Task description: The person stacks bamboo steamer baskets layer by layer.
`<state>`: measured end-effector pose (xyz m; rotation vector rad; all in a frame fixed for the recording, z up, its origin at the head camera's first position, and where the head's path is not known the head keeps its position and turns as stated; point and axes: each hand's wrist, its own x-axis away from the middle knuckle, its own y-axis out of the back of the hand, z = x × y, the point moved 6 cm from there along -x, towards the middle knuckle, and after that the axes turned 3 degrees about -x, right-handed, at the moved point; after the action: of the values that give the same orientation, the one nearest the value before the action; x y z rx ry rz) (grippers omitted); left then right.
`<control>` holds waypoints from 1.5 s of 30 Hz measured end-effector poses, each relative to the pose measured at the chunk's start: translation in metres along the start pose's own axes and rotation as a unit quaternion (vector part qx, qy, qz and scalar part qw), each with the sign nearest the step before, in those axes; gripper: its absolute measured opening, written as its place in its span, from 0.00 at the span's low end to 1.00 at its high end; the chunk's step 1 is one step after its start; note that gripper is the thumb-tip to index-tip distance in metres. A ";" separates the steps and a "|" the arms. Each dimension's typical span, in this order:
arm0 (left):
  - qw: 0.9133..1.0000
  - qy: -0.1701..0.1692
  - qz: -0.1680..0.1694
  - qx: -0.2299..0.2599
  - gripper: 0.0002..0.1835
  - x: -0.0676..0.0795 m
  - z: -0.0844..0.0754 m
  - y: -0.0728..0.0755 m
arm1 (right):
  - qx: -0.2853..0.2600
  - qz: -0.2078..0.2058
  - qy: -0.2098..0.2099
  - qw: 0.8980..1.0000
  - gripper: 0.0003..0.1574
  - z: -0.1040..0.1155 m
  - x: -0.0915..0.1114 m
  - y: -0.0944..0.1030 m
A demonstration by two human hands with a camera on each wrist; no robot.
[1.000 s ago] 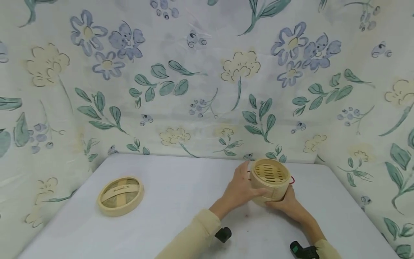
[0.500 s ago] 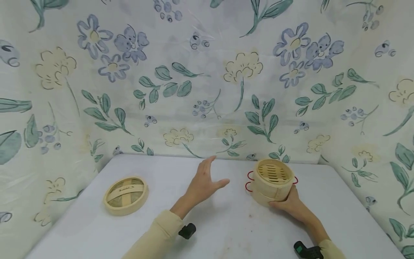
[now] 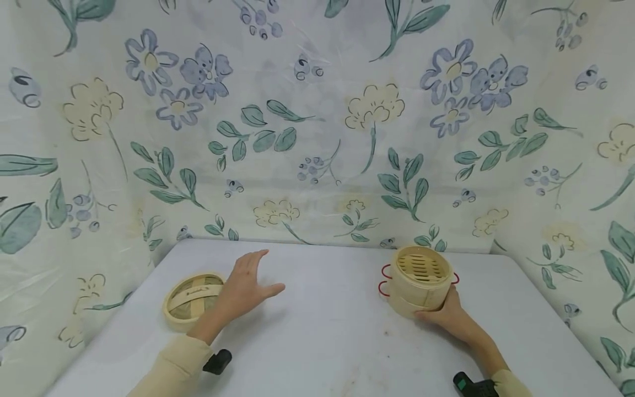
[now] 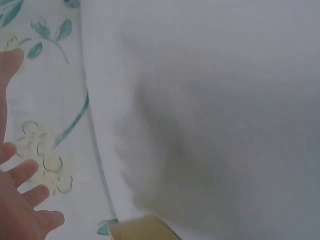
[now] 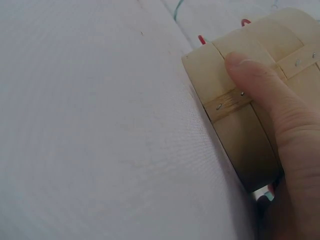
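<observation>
A bamboo steamer (image 3: 419, 289) of two stacked tiers, with a slatted top and red loop handles, stands at the right of the table. My right hand (image 3: 450, 315) grips its right side low down. In the right wrist view the thumb (image 5: 260, 82) lies across the steamer's wall (image 5: 235, 137); the other fingers are hidden. The round bamboo lid (image 3: 186, 303), with a strap across it, lies at the left. My left hand (image 3: 243, 291) is in front of the lid's right edge in the head view, holding nothing, its fingers and thumb spread apart.
The white table (image 3: 322, 320) ends at the back against a floral-patterned cloth (image 3: 317, 138), which also hangs at both sides. A dark wrist camera (image 3: 217, 361) sits on the left wrist, another (image 3: 473, 385) on the right.
My left hand has let go of the steamer and moved left, to the lid. The right hand has kept its grip on the steamer, which stands in place.
</observation>
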<state>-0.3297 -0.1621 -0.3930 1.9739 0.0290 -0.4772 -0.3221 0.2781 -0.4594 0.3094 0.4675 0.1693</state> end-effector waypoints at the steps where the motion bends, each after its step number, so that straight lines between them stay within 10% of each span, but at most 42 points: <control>1: 1.000 -0.002 -0.001 -0.010 0.50 0.003 0.007 0.003 | 0.002 -0.001 0.000 1.000 0.60 0.000 0.000 0.000; 11: 0.997 -0.026 -0.030 -0.064 0.48 0.036 0.072 0.036 | 0.011 -0.003 -0.023 1.000 0.61 -0.003 0.007 0.000; 18: 0.997 0.016 -0.007 -0.075 0.49 0.054 0.099 0.047 | 0.018 -0.011 -0.020 1.000 0.61 -0.005 0.008 0.004; 28: 0.994 0.055 0.083 -0.054 0.51 0.066 0.111 0.037 | 0.010 -0.009 -0.037 0.999 0.62 -0.008 0.008 0.006; 45: 0.994 0.066 0.066 -0.063 0.49 0.061 0.113 0.040 | 0.011 -0.006 -0.020 1.000 0.61 -0.004 -0.001 0.002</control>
<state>-0.2999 -0.2904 -0.4202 1.8674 0.0114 -0.2534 -0.3248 0.2808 -0.4623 0.3314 0.4327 0.1462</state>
